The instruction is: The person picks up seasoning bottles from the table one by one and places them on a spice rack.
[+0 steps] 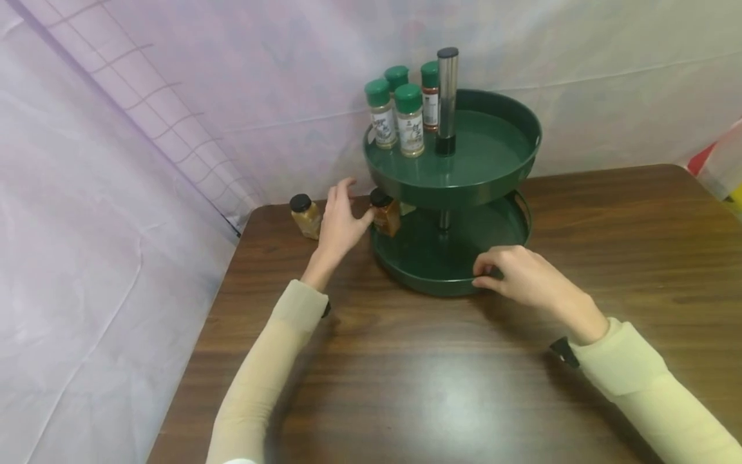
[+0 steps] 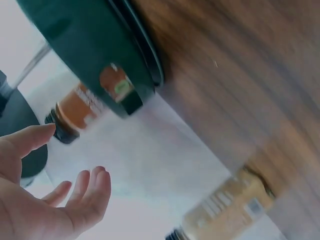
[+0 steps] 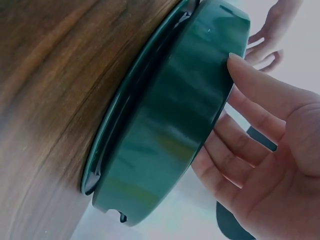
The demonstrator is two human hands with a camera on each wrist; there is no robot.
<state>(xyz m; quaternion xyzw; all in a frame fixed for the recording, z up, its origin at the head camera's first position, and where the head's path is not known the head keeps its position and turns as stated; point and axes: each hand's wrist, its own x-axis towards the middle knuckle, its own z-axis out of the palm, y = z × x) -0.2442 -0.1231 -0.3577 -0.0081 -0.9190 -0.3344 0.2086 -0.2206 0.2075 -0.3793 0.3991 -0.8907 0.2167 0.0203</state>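
Observation:
A green two-tier lazy Susan [image 1: 431,285] stands on the table, its round trays joined by a metal post [image 1: 447,96]. My right hand [image 1: 524,276] grips the front right rim of the lower tray; in the right wrist view the thumb lies on the outer wall and the fingers [image 3: 225,155] reach behind it. At the tray's left side sits a black-capped spice jar [image 1: 387,217] with orange-brown contents. My left hand [image 1: 341,224] is beside that jar, its thumb right at the cap in the left wrist view and the other fingers spread loosely away.
Left of my left hand, another black-capped jar [image 1: 307,217] with pale yellow contents stands on the wooden table [image 1: 359,361]. Several green-capped spice bottles [image 1: 411,125] crowd the left of the upper tray [image 1: 493,142]. Pale cloth [image 1: 278,77] hangs behind and to the left.

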